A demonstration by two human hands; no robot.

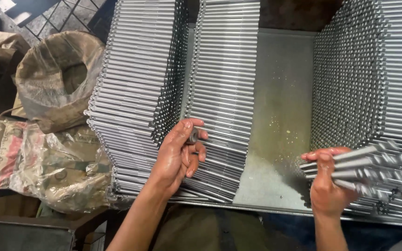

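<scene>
a bare strip of the metal tray floor (pixel 280 116) lies open between the middle rod stack (pixel 222 93) and the right rod stack (pixel 354 79); both stacks wall it in.

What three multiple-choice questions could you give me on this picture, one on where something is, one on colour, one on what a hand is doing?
1. Where does the open sack lie?
A. Left of the rod stacks
B. On the tray's bare floor
C. Right of the right hand

2. What colour are the rods?
A. Brass yellow
B. Silver grey
C. Black

3. What is the right hand doing?
A. Resting flat and empty
B. Gripping a bundle of rods
C. Holding the sack

Answers:
1. A, the sack sits beyond the left edge of the stacks.
2. B, every rod is shiny silver grey.
3. B, its fingers wrap round several rods that stick out to the right, while the left hand pinches a small ring at the middle stack beside the tray.
</scene>
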